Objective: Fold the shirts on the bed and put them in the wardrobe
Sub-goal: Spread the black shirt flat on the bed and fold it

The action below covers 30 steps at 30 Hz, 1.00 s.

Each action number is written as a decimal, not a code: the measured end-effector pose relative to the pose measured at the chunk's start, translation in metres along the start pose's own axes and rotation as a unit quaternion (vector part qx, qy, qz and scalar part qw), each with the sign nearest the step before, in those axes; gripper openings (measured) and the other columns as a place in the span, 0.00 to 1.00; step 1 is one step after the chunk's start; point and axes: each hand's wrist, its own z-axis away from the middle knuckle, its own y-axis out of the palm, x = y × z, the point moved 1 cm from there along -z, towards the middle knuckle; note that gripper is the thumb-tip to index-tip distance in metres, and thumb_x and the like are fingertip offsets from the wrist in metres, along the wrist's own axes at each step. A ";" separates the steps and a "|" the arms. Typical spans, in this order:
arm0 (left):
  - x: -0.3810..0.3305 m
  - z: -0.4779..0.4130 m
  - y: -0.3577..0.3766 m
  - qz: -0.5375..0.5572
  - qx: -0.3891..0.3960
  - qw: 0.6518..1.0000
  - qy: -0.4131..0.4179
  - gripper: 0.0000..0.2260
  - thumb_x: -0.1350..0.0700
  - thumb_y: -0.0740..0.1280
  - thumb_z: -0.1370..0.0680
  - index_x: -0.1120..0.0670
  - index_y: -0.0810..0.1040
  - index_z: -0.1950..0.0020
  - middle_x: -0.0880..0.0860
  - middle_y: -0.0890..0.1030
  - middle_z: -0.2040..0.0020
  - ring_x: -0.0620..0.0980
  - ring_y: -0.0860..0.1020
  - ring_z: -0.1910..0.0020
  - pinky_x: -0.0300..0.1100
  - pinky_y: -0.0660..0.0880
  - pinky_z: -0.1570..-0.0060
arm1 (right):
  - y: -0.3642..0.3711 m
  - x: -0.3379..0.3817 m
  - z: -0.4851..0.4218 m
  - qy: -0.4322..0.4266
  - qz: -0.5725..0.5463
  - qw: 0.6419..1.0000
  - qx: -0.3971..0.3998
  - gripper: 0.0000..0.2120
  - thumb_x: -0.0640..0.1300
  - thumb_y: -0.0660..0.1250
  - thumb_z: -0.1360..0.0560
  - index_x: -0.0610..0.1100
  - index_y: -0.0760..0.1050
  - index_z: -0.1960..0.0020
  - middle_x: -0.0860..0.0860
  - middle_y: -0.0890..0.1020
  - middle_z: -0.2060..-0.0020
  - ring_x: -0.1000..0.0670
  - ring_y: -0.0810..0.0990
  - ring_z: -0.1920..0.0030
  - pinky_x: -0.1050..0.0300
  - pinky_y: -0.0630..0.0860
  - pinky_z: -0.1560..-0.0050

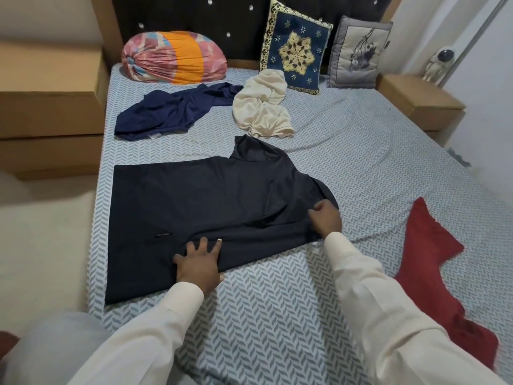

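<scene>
A dark navy shirt (194, 201) lies spread flat across the middle of the bed (361, 151), its near side folded over. My left hand (198, 263) presses flat on its near edge with fingers apart. My right hand (326, 219) pinches the fabric at the shirt's right end near the sleeve. A crumpled blue shirt (169, 111) lies farther back on the left. Beside it, a cream shirt (263, 105) is bunched up. A red shirt (433, 262) lies at the right near edge of the bed.
A pink and orange bolster (173, 58), a blue patterned cushion (295, 48) and a grey cushion (358, 52) stand along the dark headboard. Brown side units (50, 87) flank the bed; an astronaut figure (438, 63) stands on the right one.
</scene>
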 end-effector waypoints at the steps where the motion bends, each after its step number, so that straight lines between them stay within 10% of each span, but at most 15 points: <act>1: 0.005 0.000 0.000 0.004 -0.013 1.000 0.006 0.40 0.33 0.62 0.26 0.43 0.46 0.21 0.53 0.52 0.23 0.60 0.55 0.27 0.60 0.65 0.36 | 0.014 0.015 0.006 0.003 -0.051 0.998 0.040 0.11 0.48 0.72 0.29 0.42 0.80 0.52 0.44 0.84 0.56 0.46 0.83 0.56 0.53 0.79 0.48; 6: 0.041 0.001 0.002 0.037 -0.127 0.991 -0.019 0.36 0.28 0.50 0.25 0.46 0.57 0.22 0.53 0.64 0.27 0.58 0.64 0.32 0.55 0.64 0.38 | 0.072 0.056 0.015 0.090 -0.132 0.982 0.100 0.20 0.50 0.70 0.35 0.43 0.75 0.47 0.45 0.83 0.53 0.43 0.84 0.56 0.46 0.82 0.49; 13: 0.119 -0.031 -0.003 0.018 -0.203 0.977 -0.061 0.20 0.43 0.67 0.25 0.53 0.78 0.38 0.58 0.77 0.45 0.61 0.74 0.48 0.55 0.70 0.52 | 0.111 0.100 0.009 -0.100 -0.183 0.938 0.278 0.26 0.27 0.57 0.28 0.50 0.72 0.37 0.49 0.80 0.44 0.51 0.79 0.44 0.59 0.77 0.49; 18: 0.164 -0.076 -0.030 0.033 -0.188 0.979 -0.067 0.18 0.48 0.67 0.25 0.54 0.76 0.37 0.58 0.75 0.42 0.61 0.73 0.46 0.53 0.71 0.50 | 0.124 0.130 -0.022 -0.144 -0.058 0.961 0.230 0.23 0.32 0.59 0.27 0.52 0.72 0.37 0.51 0.80 0.52 0.49 0.78 0.48 0.50 0.75 0.41; 25: 0.210 -0.149 -0.078 0.083 -0.145 0.985 -0.031 0.27 0.54 0.62 0.21 0.53 0.59 0.23 0.58 0.60 0.26 0.59 0.75 0.41 0.53 0.75 0.48 | 0.143 0.216 -0.070 -0.235 0.186 0.928 0.222 0.35 0.38 0.60 0.23 0.54 0.53 0.21 0.38 0.77 0.37 0.37 0.77 0.38 0.49 0.72 0.39; 30: 0.234 -0.191 -0.109 0.020 -0.114 0.993 -0.013 0.24 0.58 0.60 0.21 0.53 0.60 0.25 0.58 0.57 0.24 0.60 0.69 0.33 0.54 0.72 0.43 | 0.157 0.246 -0.091 -0.148 0.229 0.930 0.248 0.19 0.42 0.55 0.24 0.61 0.64 0.37 0.45 0.75 0.43 0.37 0.80 0.51 0.41 0.83 0.59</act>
